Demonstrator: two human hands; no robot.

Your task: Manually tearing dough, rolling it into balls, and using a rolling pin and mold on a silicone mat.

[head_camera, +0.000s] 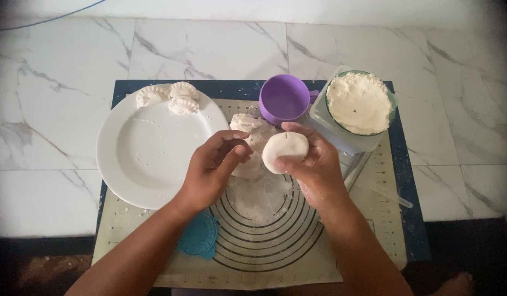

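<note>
The right hand (314, 164) grips a flat round dough disc (285, 152) between thumb and fingers, raised above the floured baking mat (253, 257) — keeping it clear for shaping. The left hand (212, 167) hovers just beside it, fingers loosely curled, empty. Three folded dumplings (168, 97) sit at the white plate's (138, 164) far rim — well apart from the dough lump (253, 131).

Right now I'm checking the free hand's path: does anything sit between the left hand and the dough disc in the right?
Nothing visible does. The left hand hovers just left of the dough disc held in the right hand, with only a small open gap between them. The dough lump lies behind that gap, not in it.
</note>
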